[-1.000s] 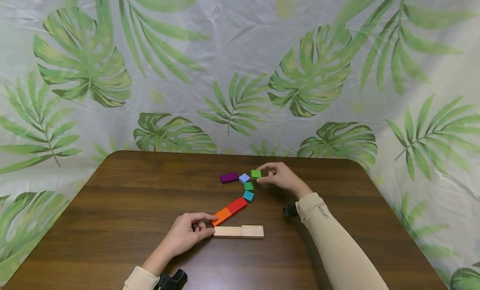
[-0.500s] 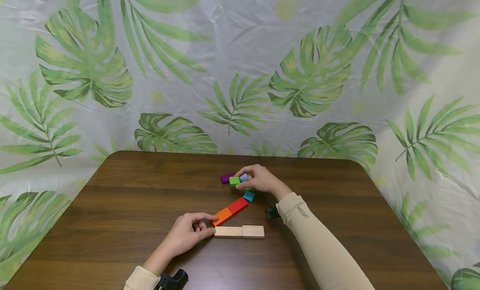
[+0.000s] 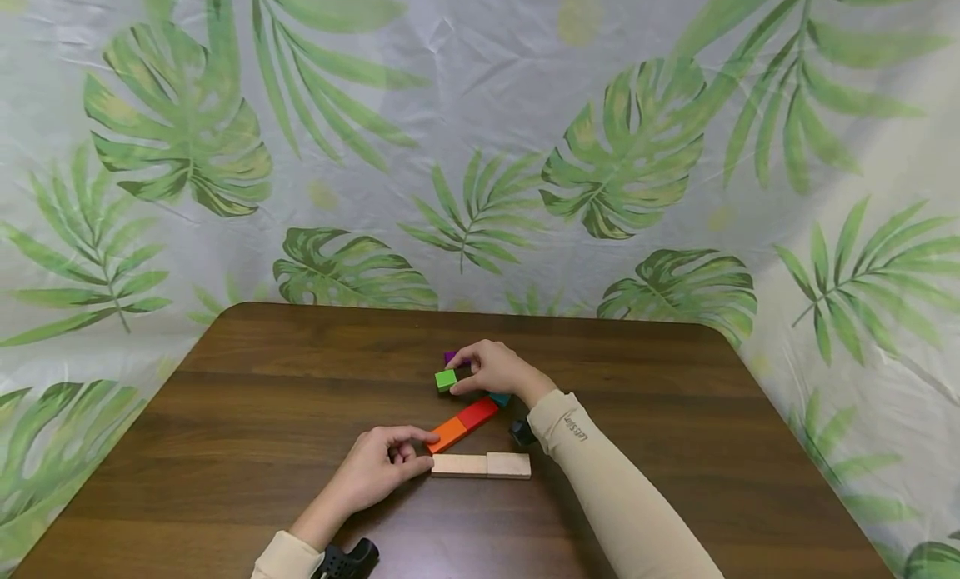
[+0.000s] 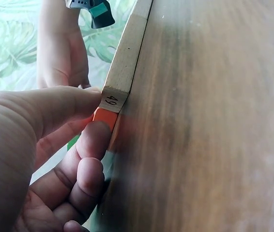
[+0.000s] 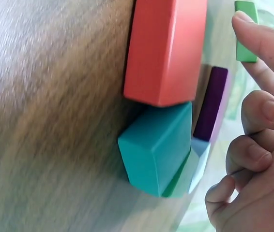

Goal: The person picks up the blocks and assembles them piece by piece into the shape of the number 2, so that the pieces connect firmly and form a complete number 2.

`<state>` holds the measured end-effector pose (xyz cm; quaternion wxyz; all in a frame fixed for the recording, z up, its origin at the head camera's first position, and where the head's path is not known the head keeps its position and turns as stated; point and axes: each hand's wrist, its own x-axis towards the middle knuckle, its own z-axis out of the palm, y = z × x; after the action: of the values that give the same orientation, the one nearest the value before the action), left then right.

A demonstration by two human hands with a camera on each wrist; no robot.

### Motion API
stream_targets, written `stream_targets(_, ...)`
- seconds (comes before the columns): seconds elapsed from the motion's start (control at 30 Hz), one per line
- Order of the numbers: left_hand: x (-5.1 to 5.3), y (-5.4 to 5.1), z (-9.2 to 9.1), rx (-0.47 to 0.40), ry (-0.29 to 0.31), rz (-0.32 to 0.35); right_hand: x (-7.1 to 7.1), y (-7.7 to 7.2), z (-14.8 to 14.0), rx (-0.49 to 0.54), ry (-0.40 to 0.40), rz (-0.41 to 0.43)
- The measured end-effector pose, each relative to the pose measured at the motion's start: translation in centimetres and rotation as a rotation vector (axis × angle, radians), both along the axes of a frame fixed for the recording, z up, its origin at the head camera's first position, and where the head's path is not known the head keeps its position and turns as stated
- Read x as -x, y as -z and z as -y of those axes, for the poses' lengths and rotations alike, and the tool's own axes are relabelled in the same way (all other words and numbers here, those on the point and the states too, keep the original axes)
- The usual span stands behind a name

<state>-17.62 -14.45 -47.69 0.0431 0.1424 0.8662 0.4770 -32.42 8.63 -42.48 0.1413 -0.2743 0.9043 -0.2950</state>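
My right hand (image 3: 498,369) pinches a light green block (image 3: 446,381) between thumb and forefinger, over the far middle of the table. Under and behind that hand are a purple block (image 5: 211,104), a pale blue block (image 5: 200,164), a dark green block (image 5: 177,176) and a teal block (image 5: 156,150). The teal one touches a red block (image 3: 477,412), which meets an orange block (image 3: 447,435) end to end. My left hand (image 3: 375,469) rests at the near end, forefinger touching the orange block and thumb against a plain wooden block (image 3: 459,466) marked 49 on its end.
A second plain wooden block (image 3: 508,466) continues the line to the right. All of it lies on a dark brown wooden table (image 3: 262,412). Behind the far edge hangs a leaf-patterned curtain (image 3: 495,146).
My right hand has carried the light green block leftward and slightly nearer, from right of the pale blue block to in front of the purple one. The left hand stays in place.
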Motion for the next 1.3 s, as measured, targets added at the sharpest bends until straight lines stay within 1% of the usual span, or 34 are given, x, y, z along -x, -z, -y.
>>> stream_targets(0.2, 0.0, 0.0, 0.0, 0.000, 0.001, 0.005, -0.2, 0.2, 0.8, -0.086, 0.004, -0.049)
stream_targets(0.63, 0.2, -0.1, -0.2, -0.007, 0.018, -0.004, -0.5, 0.0, 1.4, -0.150, 0.017, -0.058)
stream_targets(0.73, 0.2, -0.1, -0.2, -0.017, 0.018, -0.008, -0.6, -0.1, 1.5, -0.153, 0.015, -0.061)
stream_targets(0.9, 0.1, -0.1, -0.1, -0.008, 0.012, -0.006, -0.9, -0.1, 1.9, -0.156, 0.003, -0.073)
stream_targets(1.17, 0.0, -0.1, 0.0, 0.002, 0.008, -0.007, -0.9, 0.0, 2.1, -0.111, 0.009, -0.089)
stream_targets(1.3, 0.1, 0.0, 0.0, 0.004, 0.009, -0.011, -0.8, 0.0, 2.3, -0.114, 0.015, -0.095)
